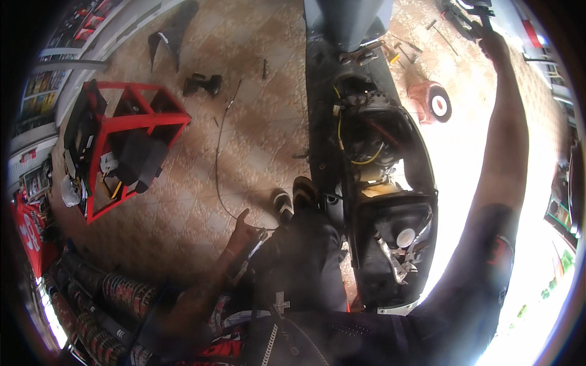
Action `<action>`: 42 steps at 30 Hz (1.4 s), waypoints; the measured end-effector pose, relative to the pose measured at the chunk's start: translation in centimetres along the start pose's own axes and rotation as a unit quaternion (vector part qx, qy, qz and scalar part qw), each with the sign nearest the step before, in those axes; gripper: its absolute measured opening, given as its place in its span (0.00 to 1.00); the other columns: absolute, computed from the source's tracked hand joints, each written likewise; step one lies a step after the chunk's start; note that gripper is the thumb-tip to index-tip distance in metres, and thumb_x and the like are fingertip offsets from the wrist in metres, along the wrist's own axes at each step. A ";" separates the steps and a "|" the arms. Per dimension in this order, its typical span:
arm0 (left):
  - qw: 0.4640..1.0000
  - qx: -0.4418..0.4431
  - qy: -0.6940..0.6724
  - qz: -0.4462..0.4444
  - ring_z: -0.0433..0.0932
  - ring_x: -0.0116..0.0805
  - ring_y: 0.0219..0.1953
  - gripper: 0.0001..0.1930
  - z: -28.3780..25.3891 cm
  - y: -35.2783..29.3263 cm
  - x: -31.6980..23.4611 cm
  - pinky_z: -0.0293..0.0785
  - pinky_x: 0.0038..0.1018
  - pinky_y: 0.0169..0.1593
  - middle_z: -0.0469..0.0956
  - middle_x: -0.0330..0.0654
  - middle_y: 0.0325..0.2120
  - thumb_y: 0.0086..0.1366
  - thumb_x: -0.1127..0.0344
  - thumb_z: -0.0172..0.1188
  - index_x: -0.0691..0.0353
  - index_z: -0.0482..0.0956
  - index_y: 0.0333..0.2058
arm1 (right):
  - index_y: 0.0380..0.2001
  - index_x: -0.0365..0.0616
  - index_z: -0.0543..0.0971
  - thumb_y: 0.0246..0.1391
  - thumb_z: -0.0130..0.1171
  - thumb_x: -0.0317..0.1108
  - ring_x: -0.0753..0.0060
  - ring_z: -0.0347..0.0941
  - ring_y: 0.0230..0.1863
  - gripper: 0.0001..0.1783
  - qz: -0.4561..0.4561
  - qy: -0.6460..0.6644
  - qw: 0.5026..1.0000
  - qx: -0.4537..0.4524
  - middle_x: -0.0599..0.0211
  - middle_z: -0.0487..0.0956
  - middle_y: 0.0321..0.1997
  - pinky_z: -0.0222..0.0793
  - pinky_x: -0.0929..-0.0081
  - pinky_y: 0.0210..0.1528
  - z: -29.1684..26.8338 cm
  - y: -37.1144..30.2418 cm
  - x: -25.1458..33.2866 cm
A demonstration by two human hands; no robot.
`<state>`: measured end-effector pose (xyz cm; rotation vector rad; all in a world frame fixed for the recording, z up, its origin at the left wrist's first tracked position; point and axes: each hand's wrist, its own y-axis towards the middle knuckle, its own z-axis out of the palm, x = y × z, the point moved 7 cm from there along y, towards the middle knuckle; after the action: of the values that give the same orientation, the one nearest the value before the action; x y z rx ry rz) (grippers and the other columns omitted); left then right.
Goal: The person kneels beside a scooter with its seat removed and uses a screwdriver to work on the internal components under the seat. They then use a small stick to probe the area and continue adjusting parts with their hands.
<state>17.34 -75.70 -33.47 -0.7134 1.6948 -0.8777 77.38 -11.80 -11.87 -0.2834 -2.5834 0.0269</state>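
My left hand (242,236) is low at the left of my legs, its thumb raised and the other fingers curled. It holds the end of a thin dark cable (218,152), which curves away across the tiled floor. A narrow silvery piece (256,245) shows beside that hand; its kind is unclear. My right arm reaches far forward, and my right hand (493,50) is closed at a black handlebar end with a lever (467,24). Between my arms stands a partly stripped scooter (390,201), its inner frame, wiring and yellow hose (369,160) exposed.
A red metal rack (143,122) with dark parts stands at the left. Behind it, several tyres (125,293) lie near my left side. A reddish canister-like thing (430,102), loose tools (403,52) and a black part (202,85) lie on the floor.
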 end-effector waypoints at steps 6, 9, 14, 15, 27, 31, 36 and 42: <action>0.997 0.020 -0.070 -0.031 0.77 0.27 0.28 0.57 0.9 2.9 1.3 0.78 0.26 0.39 0.78 0.41 0.27 0.56 0.60 0.76 0.60 0.39 0.71 | 0.31 0.45 0.79 0.55 0.62 0.60 0.87 0.59 0.17 0.25 0.020 0.164 0.984 0.061 0.82 0.66 0.18 0.50 0.84 0.19 0.8 -0.5 1.0; 1.000 0.021 -0.003 0.017 0.78 0.27 0.30 0.57 1.8 3.6 0.3 0.77 0.26 0.39 0.78 0.40 0.26 0.56 0.63 0.74 0.60 0.37 0.71 | 0.31 0.47 0.80 0.57 0.60 0.62 0.89 0.60 0.18 0.26 0.053 0.045 0.993 0.100 0.78 0.68 0.20 0.52 0.85 0.21 0.3 -0.7 0.9; 0.999 0.044 -0.008 0.007 0.77 0.27 0.29 0.56 3.7 3.8 -2.1 0.76 0.25 0.38 0.78 0.40 0.24 0.57 0.63 0.74 0.63 0.37 0.70 | 0.44 0.42 0.82 0.60 0.54 0.64 0.70 0.78 0.34 0.33 -0.128 -0.136 0.977 -0.098 0.60 0.84 0.34 0.71 0.70 0.40 -1.8 -2.0 4.3; 0.993 0.058 -0.101 -0.006 0.73 0.25 0.30 0.53 3.8 3.6 -2.2 0.74 0.26 0.39 0.74 0.36 0.26 0.58 0.66 0.74 0.59 0.42 0.71 | 0.49 0.45 0.80 0.61 0.50 0.65 0.60 0.79 0.47 0.34 -0.103 -0.187 0.973 -0.089 0.55 0.84 0.44 0.69 0.64 0.51 -1.7 -2.3 4.3; 0.998 0.045 0.031 -0.004 0.75 0.26 0.24 0.58 0.4 3.1 3.9 0.74 0.26 0.34 0.77 0.38 0.20 0.56 0.60 0.74 0.69 0.35 0.69 | 0.46 0.43 0.82 0.59 0.48 0.67 0.45 0.78 0.48 0.36 -0.046 -0.181 0.980 -0.066 0.46 0.83 0.41 0.69 0.56 0.49 -1.1 -0.6 1.5; 0.998 0.035 0.031 -0.046 0.75 0.25 0.27 0.56 0.4 2.8 5.1 0.75 0.26 0.37 0.77 0.37 0.23 0.58 0.61 0.73 0.63 0.37 0.71 | 0.44 0.45 0.82 0.63 0.48 0.58 0.46 0.79 0.44 0.28 -0.086 -0.196 0.974 -0.072 0.51 0.83 0.41 0.70 0.56 0.46 -0.6 -0.1 1.8; 1.000 0.027 -0.012 -0.007 0.73 0.23 0.26 0.54 1.3 5.6 3.2 0.73 0.24 0.34 0.76 0.35 0.22 0.58 0.61 0.73 0.61 0.40 0.71 | 0.51 0.52 0.80 0.62 0.44 0.64 0.46 0.77 0.50 0.32 -0.134 -0.330 0.929 -0.100 0.56 0.82 0.48 0.71 0.53 0.51 -0.4 -2.6 4.7; 0.999 0.008 -0.019 0.032 0.71 0.22 0.25 0.52 0.6 6.8 -0.4 0.70 0.23 0.29 0.74 0.35 0.24 0.58 0.62 0.73 0.63 0.42 0.70 | 0.49 0.52 0.81 0.58 0.42 0.71 0.46 0.75 0.55 0.37 -0.011 -0.206 0.971 -0.123 0.53 0.81 0.51 0.69 0.52 0.54 -2.8 -3.4 4.8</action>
<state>17.79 -71.75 -38.97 -0.6589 1.6664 -0.8269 74.14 -14.19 -6.81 -0.3723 -3.0071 -0.2721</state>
